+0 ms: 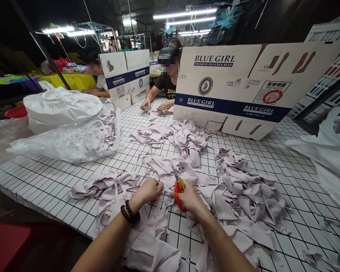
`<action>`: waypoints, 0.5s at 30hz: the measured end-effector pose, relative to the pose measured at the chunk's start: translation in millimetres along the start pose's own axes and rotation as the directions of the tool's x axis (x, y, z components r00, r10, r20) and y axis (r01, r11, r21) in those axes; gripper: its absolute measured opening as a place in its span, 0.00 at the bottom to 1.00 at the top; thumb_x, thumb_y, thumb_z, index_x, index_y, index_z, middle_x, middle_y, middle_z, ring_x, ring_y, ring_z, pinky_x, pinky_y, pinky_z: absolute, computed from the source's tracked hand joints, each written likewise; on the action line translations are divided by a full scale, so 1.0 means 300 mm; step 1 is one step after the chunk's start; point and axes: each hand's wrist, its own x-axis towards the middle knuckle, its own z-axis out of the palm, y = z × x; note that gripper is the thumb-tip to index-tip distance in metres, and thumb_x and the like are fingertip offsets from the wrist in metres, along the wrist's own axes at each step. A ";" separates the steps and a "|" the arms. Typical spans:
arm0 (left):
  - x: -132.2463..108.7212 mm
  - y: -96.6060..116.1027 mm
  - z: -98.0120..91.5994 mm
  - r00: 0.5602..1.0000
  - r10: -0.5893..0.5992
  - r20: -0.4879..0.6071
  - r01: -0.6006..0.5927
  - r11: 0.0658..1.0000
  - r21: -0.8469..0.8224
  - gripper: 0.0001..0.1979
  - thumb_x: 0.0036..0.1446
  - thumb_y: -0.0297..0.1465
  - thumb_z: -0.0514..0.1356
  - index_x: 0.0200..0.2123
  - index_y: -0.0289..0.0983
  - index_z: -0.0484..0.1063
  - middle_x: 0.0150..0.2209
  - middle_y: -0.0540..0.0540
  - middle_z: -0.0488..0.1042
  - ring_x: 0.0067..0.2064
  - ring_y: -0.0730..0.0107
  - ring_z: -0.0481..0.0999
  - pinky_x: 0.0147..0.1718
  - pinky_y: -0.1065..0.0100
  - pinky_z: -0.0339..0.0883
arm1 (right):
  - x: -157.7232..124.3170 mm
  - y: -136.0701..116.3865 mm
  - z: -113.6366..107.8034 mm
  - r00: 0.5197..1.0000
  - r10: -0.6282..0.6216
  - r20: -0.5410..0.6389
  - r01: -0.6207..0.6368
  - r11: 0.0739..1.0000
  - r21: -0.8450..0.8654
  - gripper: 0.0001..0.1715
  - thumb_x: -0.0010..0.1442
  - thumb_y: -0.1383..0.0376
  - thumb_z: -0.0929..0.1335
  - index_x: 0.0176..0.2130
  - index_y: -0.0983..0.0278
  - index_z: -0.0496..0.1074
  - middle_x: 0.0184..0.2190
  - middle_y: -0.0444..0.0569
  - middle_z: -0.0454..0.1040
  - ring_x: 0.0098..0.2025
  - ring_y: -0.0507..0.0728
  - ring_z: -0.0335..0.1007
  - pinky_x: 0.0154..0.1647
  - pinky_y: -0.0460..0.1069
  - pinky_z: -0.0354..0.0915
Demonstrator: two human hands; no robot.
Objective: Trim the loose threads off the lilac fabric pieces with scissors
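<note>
My right hand (190, 199) is wrapped round the handles of a pair of scissors (178, 194), one handle red and one yellow. The blades point away from me, over pale lilac fabric pieces (170, 166). To the left, my left hand (150, 189) has its fingers curled together at the edge of the fabric. What it pinches, if anything, is too small to make out. A dark beaded bracelet (130, 212) circles that wrist. More lilac pieces lie under and around both forearms, and a crumpled heap (249, 189) of them sits to the right.
Cardboard beer boxes (226, 79) stand upright across the grid-patterned table (59, 189). A clear plastic bag (82, 139) of fabric and a white sack (62, 105) rest at left. White plastic (328, 147) lies at right. Across the table, a person (166, 83) handles fabric.
</note>
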 end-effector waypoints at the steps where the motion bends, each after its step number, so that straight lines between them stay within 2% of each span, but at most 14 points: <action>1: -0.002 -0.009 0.008 1.000 -0.020 0.015 0.021 0.998 -0.063 0.17 0.54 0.39 0.61 0.19 0.35 0.69 0.14 0.52 0.67 0.12 0.71 0.64 0.16 0.69 0.56 | 0.005 -0.001 0.023 1.000 0.000 -0.014 0.000 1.000 -0.011 0.14 0.38 0.69 0.73 0.24 0.62 0.64 0.19 0.38 0.66 0.23 0.51 0.60 0.23 0.46 0.55; 4: -0.037 -0.034 0.035 0.997 -0.063 0.045 0.073 0.957 -0.280 0.15 0.57 0.40 0.59 0.25 0.34 0.71 0.19 0.52 0.69 0.13 0.75 0.63 0.14 0.72 0.54 | 0.015 -0.010 0.059 1.000 -0.012 -0.029 0.012 1.000 0.000 0.14 0.39 0.71 0.71 0.22 0.61 0.61 0.17 0.37 0.63 0.22 0.51 0.58 0.23 0.45 0.53; 6: -0.076 -0.040 0.068 0.994 -0.075 0.079 0.104 0.876 -0.471 0.17 0.58 0.42 0.59 0.30 0.33 0.71 0.24 0.51 0.72 0.13 0.79 0.62 0.12 0.74 0.51 | 0.007 -0.026 0.056 0.999 -0.035 -0.006 0.035 0.998 0.047 0.14 0.40 0.69 0.71 0.23 0.61 0.60 0.17 0.36 0.61 0.22 0.50 0.57 0.22 0.45 0.53; 8: -0.111 -0.035 0.110 0.990 -0.068 0.123 0.135 0.707 -0.694 0.19 0.58 0.45 0.59 0.33 0.33 0.71 0.28 0.50 0.73 0.14 0.84 0.57 0.12 0.77 0.47 | -0.017 -0.048 0.043 0.997 -0.071 0.043 0.065 0.992 0.112 0.16 0.42 0.64 0.72 0.25 0.60 0.60 0.17 0.34 0.59 0.20 0.49 0.56 0.21 0.45 0.54; 10: -0.128 -0.020 0.152 0.985 -0.047 0.164 0.166 0.491 -0.855 0.19 0.58 0.46 0.61 0.33 0.34 0.69 0.26 0.53 0.70 0.15 0.88 0.52 0.12 0.80 0.43 | -0.056 -0.070 0.035 0.989 -0.109 0.097 0.091 0.981 0.173 0.19 0.42 0.60 0.74 0.25 0.60 0.59 0.18 0.34 0.58 0.19 0.48 0.55 0.20 0.45 0.54; 12: -0.130 -0.004 0.185 0.979 -0.023 0.204 0.200 0.323 -0.925 0.20 0.58 0.47 0.61 0.31 0.34 0.67 0.20 0.58 0.62 0.14 0.88 0.48 0.12 0.81 0.41 | -0.105 -0.086 0.035 0.979 -0.140 0.145 0.105 0.969 0.224 0.23 0.42 0.56 0.75 0.26 0.60 0.59 0.19 0.35 0.60 0.20 0.48 0.57 0.21 0.45 0.56; 15: -0.123 0.010 0.213 0.963 0.030 0.270 0.263 0.145 -0.954 0.18 0.60 0.46 0.60 0.32 0.35 0.66 0.16 0.60 0.54 0.13 0.87 0.49 0.12 0.83 0.42 | -0.172 -0.099 0.031 0.959 -0.153 0.239 0.084 0.958 0.276 0.26 0.41 0.50 0.75 0.26 0.60 0.58 0.21 0.37 0.64 0.21 0.51 0.63 0.24 0.47 0.63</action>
